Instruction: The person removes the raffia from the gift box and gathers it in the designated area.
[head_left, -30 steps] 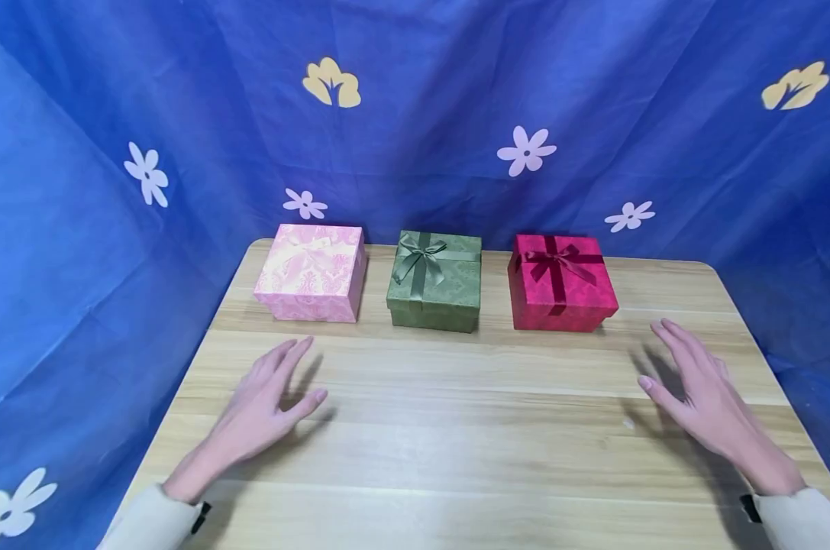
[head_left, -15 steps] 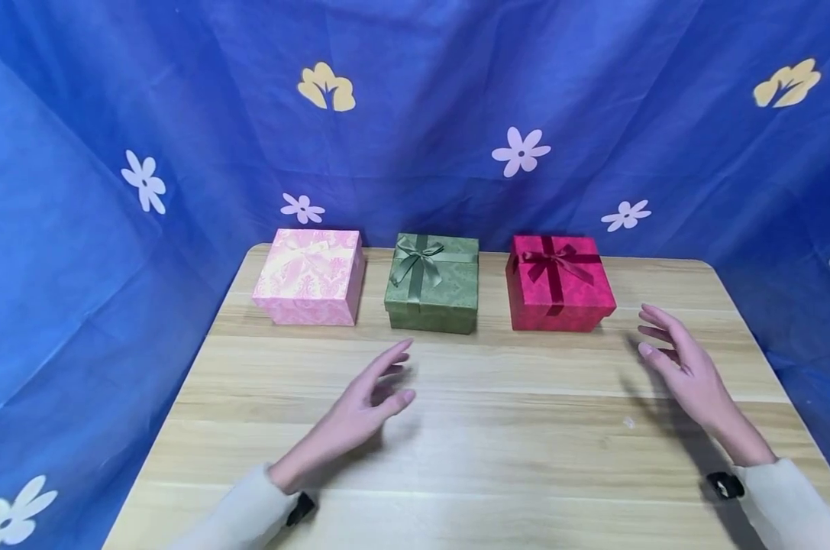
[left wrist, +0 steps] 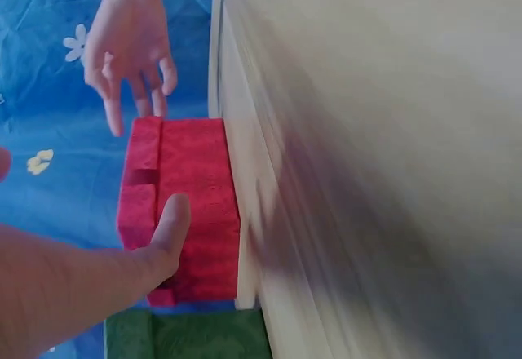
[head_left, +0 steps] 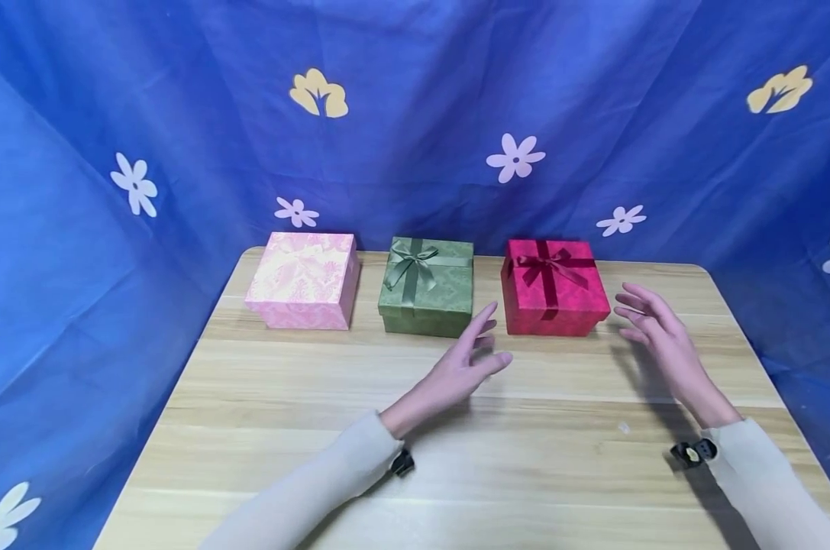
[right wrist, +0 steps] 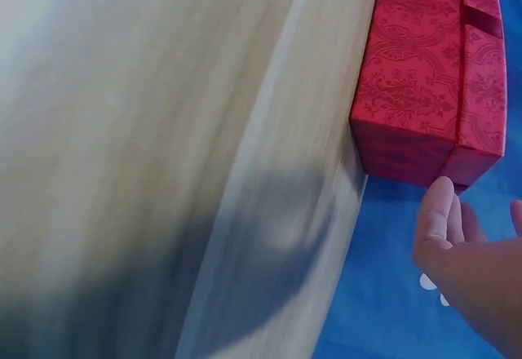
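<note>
A red gift box (head_left: 559,286) with a dark red ribbon bow stands at the right of a row of three. My left hand (head_left: 456,370) hovers in front of the gap between it and the green gift box (head_left: 428,294), holding nothing, fingers extended and thumb apart. Just off the red box's right side is my right hand (head_left: 662,340), its fingers slightly bent and nothing in them. The right wrist view shows those fingertips close to the red box's (right wrist: 408,73) side; whether they touch it I cannot tell. The lids of both boxes are on.
A pink gift box (head_left: 305,283) sits at the row's left end. All the boxes stand along the far edge of the wooden table (head_left: 270,412). Behind and beside it hangs a blue cloth (head_left: 401,114) with flower prints.
My left hand has travelled right, from in front of the pink box to near the red box. My right hand has moved forward and left toward the red box. The boxes stay put.
</note>
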Demonstrator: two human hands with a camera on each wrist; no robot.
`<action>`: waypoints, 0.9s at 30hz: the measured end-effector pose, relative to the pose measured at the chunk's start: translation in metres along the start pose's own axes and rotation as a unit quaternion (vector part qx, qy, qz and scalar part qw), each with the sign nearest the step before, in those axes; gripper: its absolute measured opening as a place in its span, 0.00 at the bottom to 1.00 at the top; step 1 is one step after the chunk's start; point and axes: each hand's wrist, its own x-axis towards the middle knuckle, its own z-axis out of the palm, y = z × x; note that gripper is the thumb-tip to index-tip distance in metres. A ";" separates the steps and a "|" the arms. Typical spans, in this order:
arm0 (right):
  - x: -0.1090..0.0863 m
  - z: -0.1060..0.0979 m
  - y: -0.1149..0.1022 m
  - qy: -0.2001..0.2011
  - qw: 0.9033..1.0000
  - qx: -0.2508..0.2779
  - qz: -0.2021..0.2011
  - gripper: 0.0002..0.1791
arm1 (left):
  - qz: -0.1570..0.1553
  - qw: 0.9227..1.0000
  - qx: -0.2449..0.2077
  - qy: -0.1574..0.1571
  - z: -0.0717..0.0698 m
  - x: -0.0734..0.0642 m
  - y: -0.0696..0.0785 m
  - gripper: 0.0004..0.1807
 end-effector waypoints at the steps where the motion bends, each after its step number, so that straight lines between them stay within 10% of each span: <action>1: 0.003 0.001 0.001 0.000 1.000 0.004 0.004 0.28 | -0.004 1.000 -0.002 0.005 0.004 0.007 -0.001 0.48; 9: 0.026 0.010 0.005 -0.018 0.999 0.034 0.024 0.32 | -0.020 0.995 -0.074 0.062 0.020 0.058 -0.004 0.50; 27: 0.068 0.015 0.012 -0.012 0.993 0.079 0.090 0.35 | -0.033 0.978 0.001 0.205 0.027 0.133 -0.008 0.41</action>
